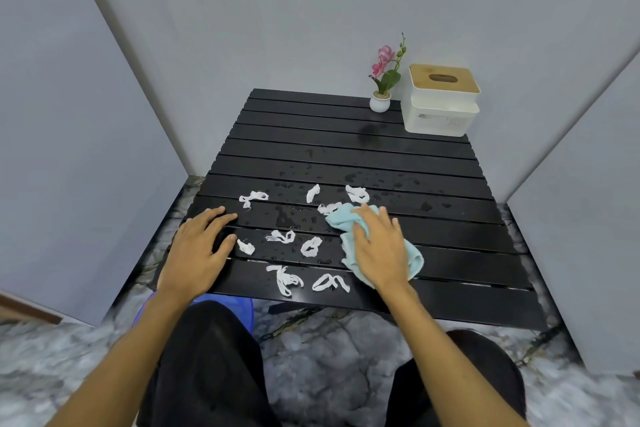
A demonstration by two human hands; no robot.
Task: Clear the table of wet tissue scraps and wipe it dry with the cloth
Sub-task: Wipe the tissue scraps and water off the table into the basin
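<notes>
My right hand [379, 246] lies flat, fingers spread, pressing the light blue cloth [349, 218] onto the black slatted table [450, 246]. My left hand [201, 246] rests open, holding nothing, its thumb just beside one wet tissue scrap [246, 247]. Between my hands and beyond my fingertips about nine scraps still lie among water droplets [356, 178], so I judge clearing and drying barely begun.
</notes>
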